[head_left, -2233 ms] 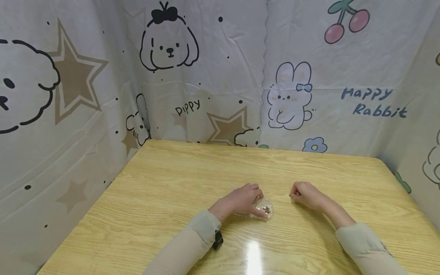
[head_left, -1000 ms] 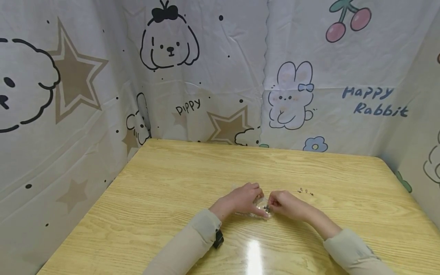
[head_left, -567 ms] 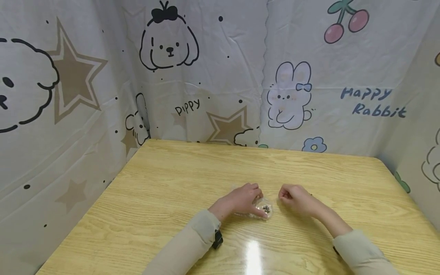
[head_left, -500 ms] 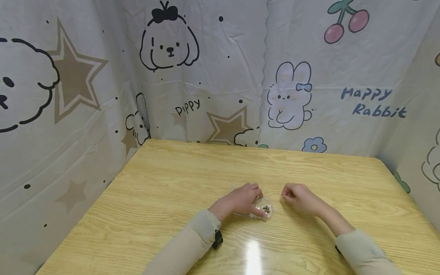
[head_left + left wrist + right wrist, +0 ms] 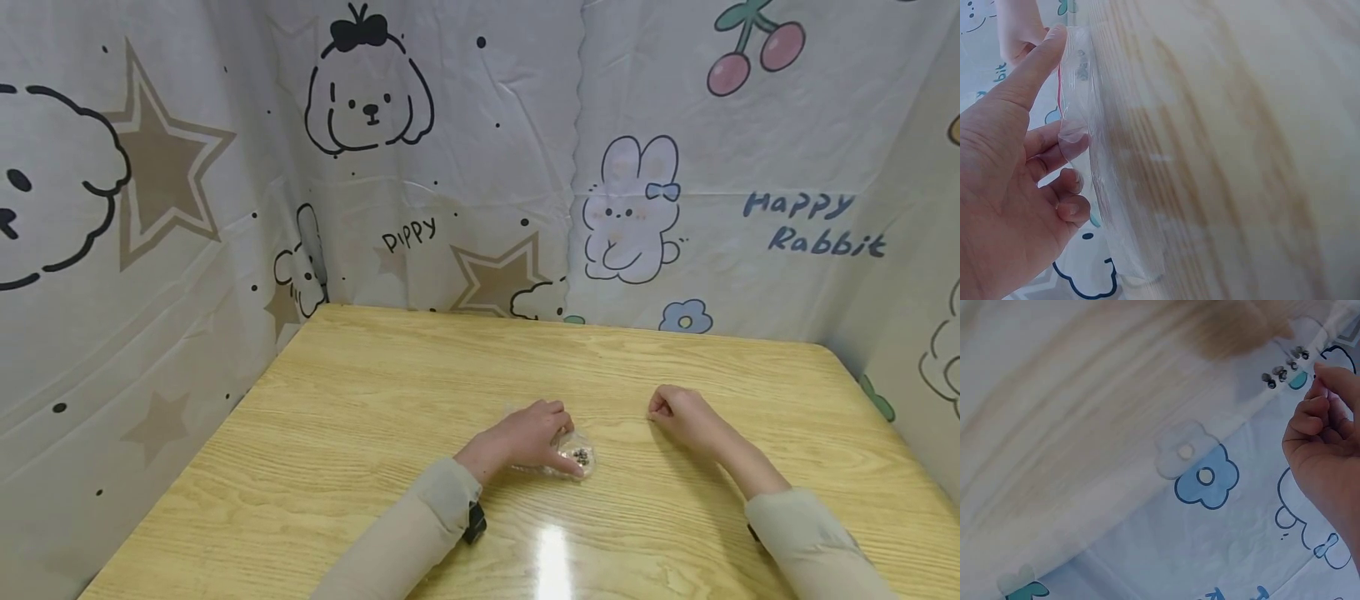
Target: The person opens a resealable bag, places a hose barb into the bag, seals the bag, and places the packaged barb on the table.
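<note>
A small clear plastic zip bag (image 5: 590, 468) lies on the table, with a cluster of tiny dark metal pieces (image 5: 581, 456) in its near right corner. My left hand (image 5: 525, 437) holds the bag's edge between thumb and fingers; the red zip line shows in the left wrist view. Further right, my right hand (image 5: 686, 417) is low over the table, its thumb and index fingertips pinched together. A tiny dark speck shows at those fingertips in the right wrist view. Beside them stand several small dark metal pieces (image 5: 1280, 373) in a row, hidden behind the hand in the head view.
The wood-grain table (image 5: 360, 400) has a glossy surface that reflects light near its front. A printed cloth curtain (image 5: 450, 167) hangs behind and on both sides of it. A black strap (image 5: 475, 523) is on the left wrist.
My right hand went to the bag, then moved right and away from me to the row of metal pieces, covering it in the head view. The left hand and bag have stayed put.
</note>
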`<action>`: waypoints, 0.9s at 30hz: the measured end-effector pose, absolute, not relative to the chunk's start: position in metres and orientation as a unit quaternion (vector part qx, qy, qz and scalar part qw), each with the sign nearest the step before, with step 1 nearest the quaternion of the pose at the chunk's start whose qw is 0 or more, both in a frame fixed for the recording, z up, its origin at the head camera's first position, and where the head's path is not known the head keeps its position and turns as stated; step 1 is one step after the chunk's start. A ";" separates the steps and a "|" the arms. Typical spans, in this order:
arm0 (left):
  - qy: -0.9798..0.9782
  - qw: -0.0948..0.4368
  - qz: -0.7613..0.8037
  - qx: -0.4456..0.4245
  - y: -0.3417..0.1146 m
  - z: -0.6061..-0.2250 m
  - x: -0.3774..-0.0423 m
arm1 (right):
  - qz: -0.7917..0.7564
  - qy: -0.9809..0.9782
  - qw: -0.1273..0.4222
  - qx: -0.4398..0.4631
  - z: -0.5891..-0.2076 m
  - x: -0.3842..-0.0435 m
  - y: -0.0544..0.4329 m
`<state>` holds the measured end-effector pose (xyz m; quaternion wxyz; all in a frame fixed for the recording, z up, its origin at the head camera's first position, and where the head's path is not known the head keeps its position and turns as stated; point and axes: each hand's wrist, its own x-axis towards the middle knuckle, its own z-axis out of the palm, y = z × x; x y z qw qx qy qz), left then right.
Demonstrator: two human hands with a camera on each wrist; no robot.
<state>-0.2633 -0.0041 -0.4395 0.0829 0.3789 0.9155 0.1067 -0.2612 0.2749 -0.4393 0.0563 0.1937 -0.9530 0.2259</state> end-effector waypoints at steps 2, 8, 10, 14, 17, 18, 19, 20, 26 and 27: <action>0.916 0.082 0.105 0.379 -0.004 -0.439 -0.263 | 0.222 -0.955 0.052 0.187 -0.440 -0.262 0.276; 0.915 0.085 0.105 0.379 -0.003 -0.439 -0.263 | 0.206 -0.960 0.047 0.185 -0.440 -0.263 0.277; 0.916 0.087 0.105 0.377 -0.003 -0.439 -0.263 | 0.202 -0.959 0.049 0.191 -0.441 -0.264 0.277; 0.917 0.088 0.103 0.375 -0.003 -0.439 -0.263 | 0.199 -0.959 0.048 0.197 -0.443 -0.264 0.278; 0.917 0.087 0.103 0.374 -0.003 -0.438 -0.263 | 0.199 -0.959 0.045 0.199 -0.444 -0.265 0.278; 0.917 0.087 0.103 0.374 -0.004 -0.438 -0.263 | 0.199 -0.958 0.045 0.201 -0.444 -0.265 0.278; 0.917 0.087 0.103 0.375 -0.004 -0.438 -0.263 | 0.199 -0.958 0.044 0.204 -0.444 -0.265 0.278; 0.917 0.087 0.104 0.375 -0.004 -0.439 -0.263 | 0.199 -0.957 0.043 0.207 -0.444 -0.265 0.278; 0.916 0.083 0.102 0.379 -0.004 -0.439 -0.263 | 0.202 -0.957 0.026 0.205 -0.444 -0.265 0.278; 0.916 0.083 0.102 0.379 -0.004 -0.439 -0.263 | 0.204 -0.958 0.021 0.201 -0.444 -0.265 0.278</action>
